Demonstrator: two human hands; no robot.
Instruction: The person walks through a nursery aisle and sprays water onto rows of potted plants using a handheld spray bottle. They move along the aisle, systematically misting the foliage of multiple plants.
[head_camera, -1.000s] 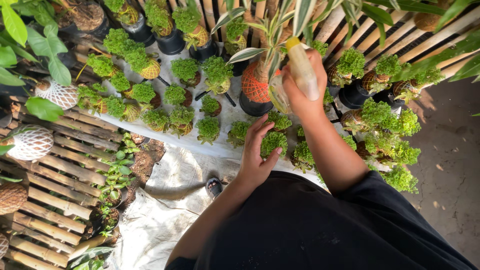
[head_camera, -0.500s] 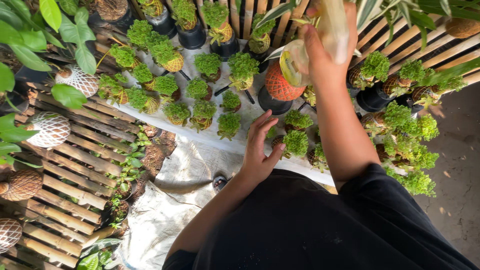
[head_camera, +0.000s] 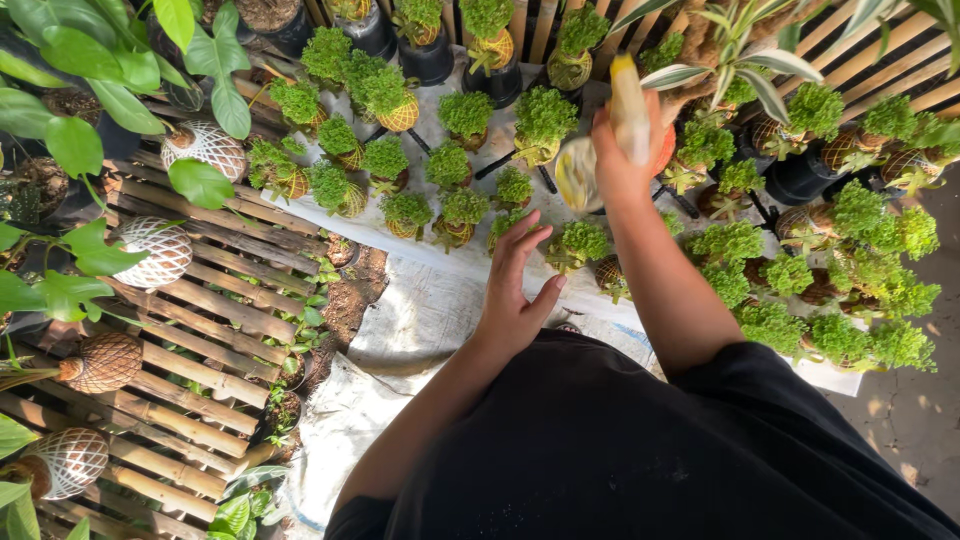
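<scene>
The right hand (head_camera: 622, 160) is wrapped around a pale yellow spray bottle (head_camera: 603, 140), holding it raised over the far middle of the white sheet (head_camera: 430, 310) spread on the ground. The left hand (head_camera: 515, 290) hovers empty, fingers spread wide, just above a small moss-ball plant (head_camera: 580, 243) near the sheet's middle. Rows of similar green moss-ball plants (head_camera: 440, 165) cover the sheet. Black pots (head_camera: 428, 55) line its far edge. Net-wrapped balls (head_camera: 155, 252) rest on the bamboo slats (head_camera: 200, 340) at the left.
</scene>
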